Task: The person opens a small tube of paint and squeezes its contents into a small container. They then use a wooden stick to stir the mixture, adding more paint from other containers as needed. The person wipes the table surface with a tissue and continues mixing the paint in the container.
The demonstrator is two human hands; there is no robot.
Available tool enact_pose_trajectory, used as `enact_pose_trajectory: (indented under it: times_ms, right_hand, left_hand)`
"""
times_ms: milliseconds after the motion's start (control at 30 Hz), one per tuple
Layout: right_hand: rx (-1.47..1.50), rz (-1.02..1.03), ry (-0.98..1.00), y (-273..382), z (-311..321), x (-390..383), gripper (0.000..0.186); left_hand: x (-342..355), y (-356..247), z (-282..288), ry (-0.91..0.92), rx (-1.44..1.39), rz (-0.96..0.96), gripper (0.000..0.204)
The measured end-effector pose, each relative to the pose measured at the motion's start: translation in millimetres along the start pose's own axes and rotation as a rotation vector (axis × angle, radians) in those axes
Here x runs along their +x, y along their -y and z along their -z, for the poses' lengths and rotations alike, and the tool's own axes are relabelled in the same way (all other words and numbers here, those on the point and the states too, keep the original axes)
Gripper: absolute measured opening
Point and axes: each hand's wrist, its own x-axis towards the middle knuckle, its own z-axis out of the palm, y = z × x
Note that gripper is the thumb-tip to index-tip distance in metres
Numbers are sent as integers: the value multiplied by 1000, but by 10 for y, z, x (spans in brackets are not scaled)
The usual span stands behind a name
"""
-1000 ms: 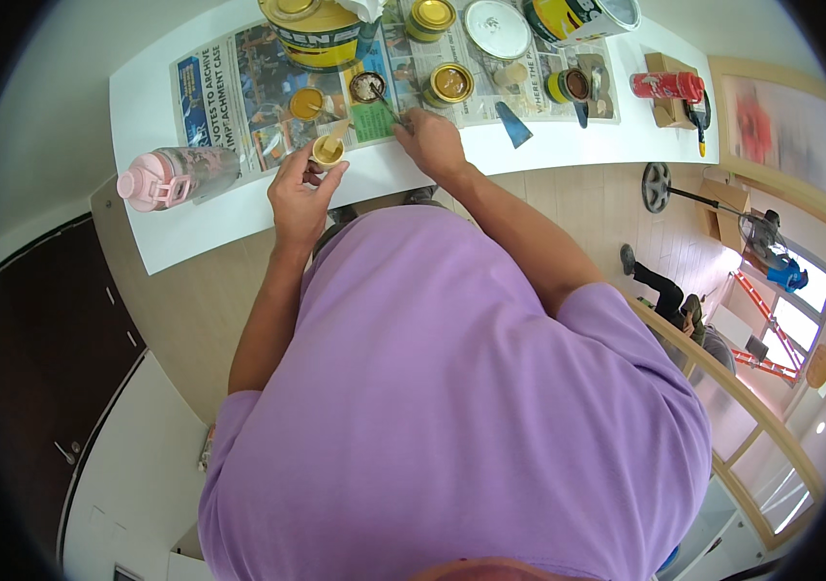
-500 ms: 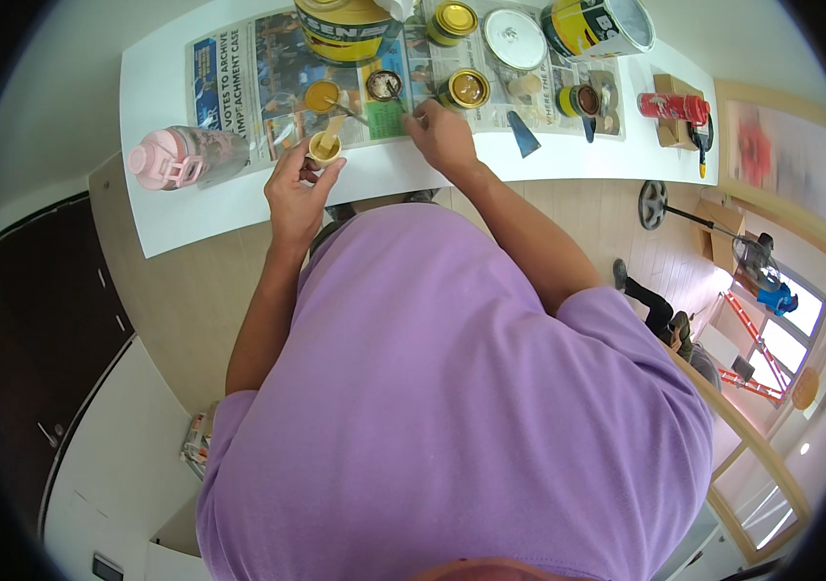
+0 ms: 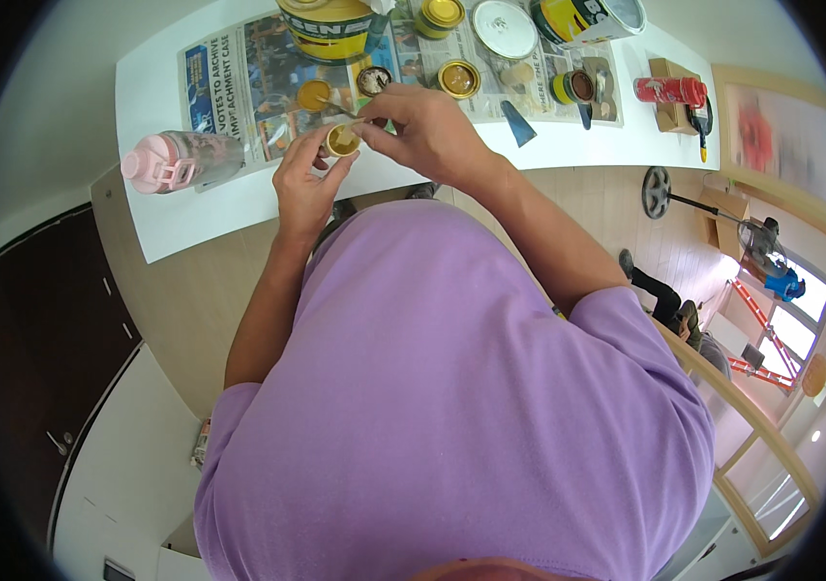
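Note:
My left hand (image 3: 308, 184) holds a small round cup (image 3: 333, 151) with yellowish paint inside, its fingers and thumb closed around the sides. A flat wooden stick (image 3: 347, 137) stands in the cup, leaning right. My right hand (image 3: 437, 136) is at the cup's rim with thumb and fingers pinched at the stick's upper end; the fingers partly hide the grip. Just beyond lies a round yellow paint-covered lid (image 3: 313, 94), with a thin tool (image 3: 338, 107) running from it toward my right fingertips. Close by is a small open tin (image 3: 373, 80) with a pale, mottled inside.
Newspaper (image 3: 268, 68) covers part of the white table (image 3: 166, 218). On it stand a large yellow-green paint tin (image 3: 330, 39), an open gold-rimmed tin (image 3: 457, 79) and a brown-paint tin (image 3: 577, 87). A scraper blade (image 3: 519, 124) lies right; a pink-capped bottle (image 3: 195, 160) lies left.
My right hand has moved left from beside the small open tin to the cup, pinching at the stick. The cup in my left hand has shifted slightly right.

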Motion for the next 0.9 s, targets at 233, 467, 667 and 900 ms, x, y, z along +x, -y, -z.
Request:
enact_pose_trajectory:
  times_ms: [233,467,667,900]
  right_hand:
    - [-90,113,-44,15,-31,-136,12]
    - [-6,39,-118,7,-44,-242,12]
    - [25,26,-163,32,6,-309,11]
    - [-49,82,-187,-1,66,-369,10]
  left_hand:
    - [-17,-73,-53,-4,-12,-15,47]
    - [-23,-118,-82,15,31,-39,50]
    - [-6,-180,-99,20,58,-47,50]
    - [22,-237,-136,41,61,-66,52]
